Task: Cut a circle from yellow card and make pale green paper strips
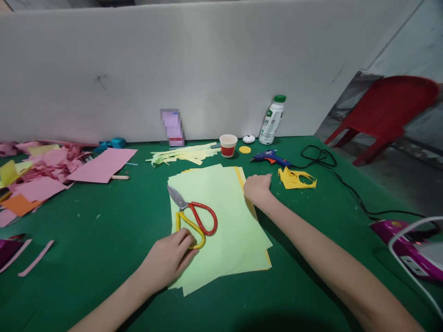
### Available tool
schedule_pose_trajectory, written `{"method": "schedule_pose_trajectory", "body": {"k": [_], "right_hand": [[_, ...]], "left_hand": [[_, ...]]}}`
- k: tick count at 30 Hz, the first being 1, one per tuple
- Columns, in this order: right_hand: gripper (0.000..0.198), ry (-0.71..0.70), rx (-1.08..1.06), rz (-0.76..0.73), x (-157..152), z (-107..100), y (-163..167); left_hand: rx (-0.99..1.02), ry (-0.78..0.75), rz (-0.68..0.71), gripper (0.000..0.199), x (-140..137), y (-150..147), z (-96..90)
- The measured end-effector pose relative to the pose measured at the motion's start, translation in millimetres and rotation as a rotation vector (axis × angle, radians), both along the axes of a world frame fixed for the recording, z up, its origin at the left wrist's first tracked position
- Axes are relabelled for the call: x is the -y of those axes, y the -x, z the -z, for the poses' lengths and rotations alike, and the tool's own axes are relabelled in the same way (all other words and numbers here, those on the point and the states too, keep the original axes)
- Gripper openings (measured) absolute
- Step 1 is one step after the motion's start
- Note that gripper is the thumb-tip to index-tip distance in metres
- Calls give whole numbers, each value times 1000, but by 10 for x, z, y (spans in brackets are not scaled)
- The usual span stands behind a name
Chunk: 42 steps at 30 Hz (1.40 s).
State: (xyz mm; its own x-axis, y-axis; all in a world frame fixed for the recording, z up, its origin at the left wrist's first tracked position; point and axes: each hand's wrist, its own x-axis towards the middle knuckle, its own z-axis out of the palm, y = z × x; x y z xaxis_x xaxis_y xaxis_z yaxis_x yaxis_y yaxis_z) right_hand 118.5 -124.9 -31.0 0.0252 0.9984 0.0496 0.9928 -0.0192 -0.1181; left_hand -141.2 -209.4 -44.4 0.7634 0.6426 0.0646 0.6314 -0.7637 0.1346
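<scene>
My left hand (173, 256) is closed over the yellow handle of a pair of scissors (203, 219), which also has a red handle. The scissors lie on a stack of pale green paper (228, 249), blades pointing to the upper left. Orange-yellow sheets show at the stack's edges. At the upper right edge of this stack, my right hand (258, 188) rests with its fingers curled under. Whatever its fingertips hold is hidden. Just right of that hand lies a yellow paper scrap (294, 181) with cut-out holes.
Behind the stack are pale paper strips (187, 153), a paper cup (228, 146), a yellow disc (245, 150) and a white bottle (272, 121). A blue glue gun (272, 158) trails a black cord. Pink paper scraps (44, 170) cover the left; a purple iron (408, 244) sits right.
</scene>
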Motion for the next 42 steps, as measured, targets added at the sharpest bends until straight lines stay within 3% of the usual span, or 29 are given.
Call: {"method": "schedule_pose_trajectory", "body": {"k": [2, 4, 6, 8, 11, 15, 18, 22, 27, 33, 42], "right_hand": [[32, -77, 20, -29, 28, -19, 96], [34, -134, 15, -156, 1, -6, 320], [34, -144, -8, -307, -73, 27, 568], [34, -123, -17, -345, -153, 57, 706], [32, -64, 17, -165, -191, 57, 548], [31, 45, 92, 131, -113, -81, -7], [32, 68, 112, 170, -141, -225, -178], [29, 44, 68, -31, -386, -271, 23], [32, 63, -11, -315, -689, -114, 289], [31, 104, -11, -408, -852, -56, 303], [31, 160, -28, -382, -947, -113, 313]], "left_hand": [[9, -6, 4, 21, 3, -3, -10], [18, -22, 4, 21, 8, -8, -15], [13, -34, 6, 21, 14, -15, -17], [-12, -42, 7, 22, 20, -20, -19], [-49, -44, 2, 22, 25, -19, -20], [-46, -23, 21, 22, 17, -6, -16], [-39, -40, 24, 22, 10, -2, -14], [-44, -99, 2, 25, 5, -16, -14], [-66, -109, -30, 28, 12, 21, -77], [-66, -116, -89, 35, -40, 311, -202], [-61, 72, -225, 22, -217, 1102, -263]]}}
